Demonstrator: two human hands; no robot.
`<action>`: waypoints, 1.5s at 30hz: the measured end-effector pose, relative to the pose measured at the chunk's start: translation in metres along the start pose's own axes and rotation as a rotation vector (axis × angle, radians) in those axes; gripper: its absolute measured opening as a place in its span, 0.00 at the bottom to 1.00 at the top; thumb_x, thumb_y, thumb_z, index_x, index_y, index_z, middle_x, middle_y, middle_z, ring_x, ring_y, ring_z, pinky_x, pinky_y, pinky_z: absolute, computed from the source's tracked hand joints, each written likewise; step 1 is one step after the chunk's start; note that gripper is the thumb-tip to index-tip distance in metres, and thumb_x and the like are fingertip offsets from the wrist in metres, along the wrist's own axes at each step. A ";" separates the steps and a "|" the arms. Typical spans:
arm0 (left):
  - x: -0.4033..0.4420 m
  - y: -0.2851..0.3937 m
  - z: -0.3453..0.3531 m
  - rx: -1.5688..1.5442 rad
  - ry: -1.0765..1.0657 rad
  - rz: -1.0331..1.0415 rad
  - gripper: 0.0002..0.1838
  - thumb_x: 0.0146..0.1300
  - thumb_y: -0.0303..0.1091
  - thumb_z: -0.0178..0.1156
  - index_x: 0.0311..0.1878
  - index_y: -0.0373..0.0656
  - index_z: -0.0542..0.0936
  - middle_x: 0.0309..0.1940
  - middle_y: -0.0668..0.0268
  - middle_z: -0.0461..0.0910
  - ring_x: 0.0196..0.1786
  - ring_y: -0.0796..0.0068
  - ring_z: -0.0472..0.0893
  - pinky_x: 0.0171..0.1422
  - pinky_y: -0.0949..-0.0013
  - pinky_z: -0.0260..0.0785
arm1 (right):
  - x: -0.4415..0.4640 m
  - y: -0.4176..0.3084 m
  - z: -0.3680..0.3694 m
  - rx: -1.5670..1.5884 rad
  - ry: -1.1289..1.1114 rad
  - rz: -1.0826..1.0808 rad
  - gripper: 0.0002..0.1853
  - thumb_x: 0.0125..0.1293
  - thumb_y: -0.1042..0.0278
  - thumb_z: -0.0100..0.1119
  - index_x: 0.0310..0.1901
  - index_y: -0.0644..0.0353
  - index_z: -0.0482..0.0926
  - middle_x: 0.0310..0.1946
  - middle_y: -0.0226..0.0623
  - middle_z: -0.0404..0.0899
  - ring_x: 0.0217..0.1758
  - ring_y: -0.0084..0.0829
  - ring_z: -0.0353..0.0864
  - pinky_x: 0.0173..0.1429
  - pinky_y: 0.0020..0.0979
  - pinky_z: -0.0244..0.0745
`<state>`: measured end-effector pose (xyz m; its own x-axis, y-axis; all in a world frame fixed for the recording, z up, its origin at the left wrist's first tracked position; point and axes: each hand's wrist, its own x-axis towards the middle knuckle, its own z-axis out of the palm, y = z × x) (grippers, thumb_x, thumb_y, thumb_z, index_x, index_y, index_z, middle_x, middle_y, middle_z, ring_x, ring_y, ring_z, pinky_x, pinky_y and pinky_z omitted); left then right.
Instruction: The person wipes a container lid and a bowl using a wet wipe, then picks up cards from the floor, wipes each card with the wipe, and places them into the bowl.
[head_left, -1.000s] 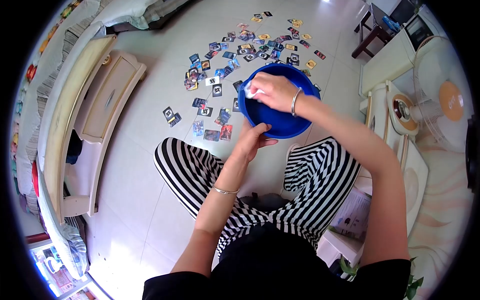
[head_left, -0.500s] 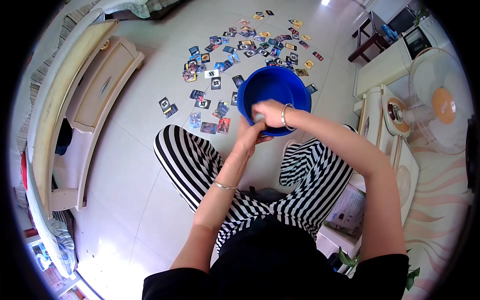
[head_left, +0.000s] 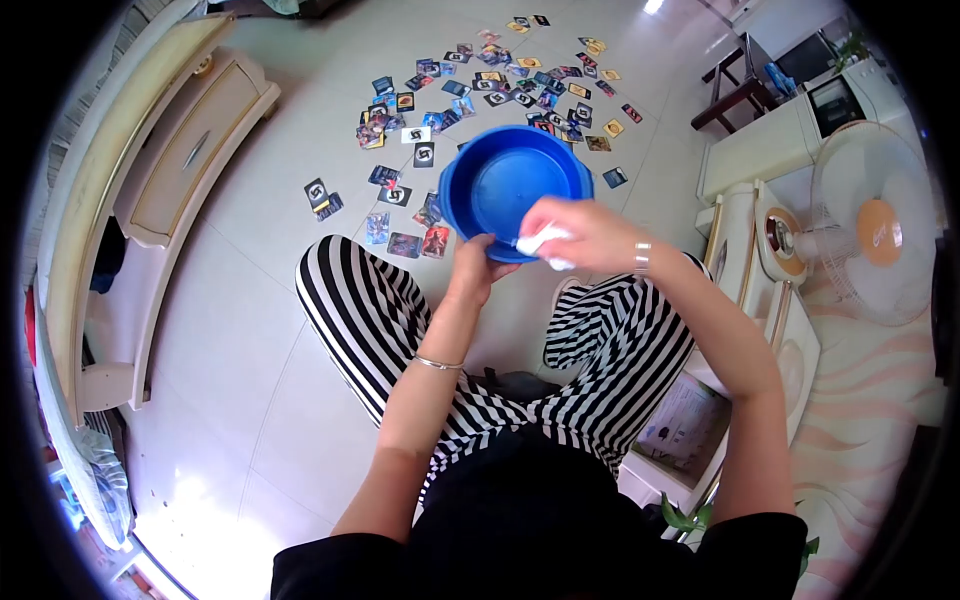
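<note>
A round blue plastic basin (head_left: 515,185) is held up over the floor in front of me, its inside facing me. My left hand (head_left: 477,268) grips its near rim, the thumb over the edge and the fingers underneath. My right hand (head_left: 588,235) is closed on a crumpled white tissue (head_left: 546,238) at the basin's near right rim. Whether the tissue touches the rim I cannot tell. Many trading cards (head_left: 423,155) lie scattered on the floor around and beyond the basin.
My crossed legs in striped trousers (head_left: 360,300) lie below the basin. On the left stands a cream cabinet (head_left: 195,150). To the right are a standing fan (head_left: 870,235), a drawer (head_left: 680,425) with printed paper in it, and a dark wooden chair (head_left: 735,100).
My right hand has come out of the basin to its near right rim with the tissue. The basin has shifted slightly left and tilted more toward me, still in my left hand.
</note>
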<state>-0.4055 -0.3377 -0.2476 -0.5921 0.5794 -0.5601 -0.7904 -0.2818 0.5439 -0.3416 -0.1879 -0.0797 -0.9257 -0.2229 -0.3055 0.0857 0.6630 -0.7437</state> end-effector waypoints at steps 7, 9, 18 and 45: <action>0.006 -0.001 0.013 -0.781 -0.374 -0.431 0.17 0.60 0.25 0.46 0.50 0.24 0.65 0.41 0.51 0.76 0.35 0.67 0.81 0.38 0.74 0.79 | -0.003 0.026 -0.024 0.001 0.937 -0.397 0.06 0.56 0.77 0.61 0.37 0.59 0.78 0.39 0.34 0.77 0.43 0.29 0.77 0.46 0.29 0.73; -0.001 0.002 0.024 -0.849 -0.440 -0.505 0.17 0.60 0.25 0.47 0.50 0.24 0.66 0.40 0.52 0.76 0.35 0.68 0.81 0.39 0.73 0.79 | 0.016 0.031 -0.004 -0.056 0.963 -0.400 0.07 0.55 0.77 0.61 0.36 0.59 0.78 0.38 0.34 0.77 0.42 0.32 0.77 0.46 0.29 0.73; -0.027 0.012 0.038 -0.904 -0.621 -0.442 0.17 0.63 0.31 0.44 0.49 0.27 0.70 0.41 0.55 0.77 0.33 0.72 0.79 0.34 0.73 0.77 | 0.007 0.046 0.077 -0.350 0.925 -0.517 0.11 0.47 0.78 0.63 0.34 0.54 0.80 0.34 0.30 0.78 0.35 0.33 0.76 0.39 0.31 0.73; -0.031 -0.004 -0.004 -0.573 -0.646 -0.018 0.13 0.60 0.31 0.57 0.48 0.41 0.74 0.35 0.65 0.78 0.32 0.78 0.75 0.35 0.78 0.66 | 0.068 0.040 0.023 1.021 0.385 -0.038 0.12 0.64 0.66 0.59 0.45 0.63 0.77 0.37 0.28 0.79 0.39 0.16 0.76 0.45 0.19 0.72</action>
<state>-0.3844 -0.3576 -0.2351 -0.5104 0.8599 -0.0062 -0.8593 -0.5098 0.0423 -0.3931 -0.1931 -0.1438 -0.9723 0.1253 -0.1972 0.1552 -0.2846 -0.9460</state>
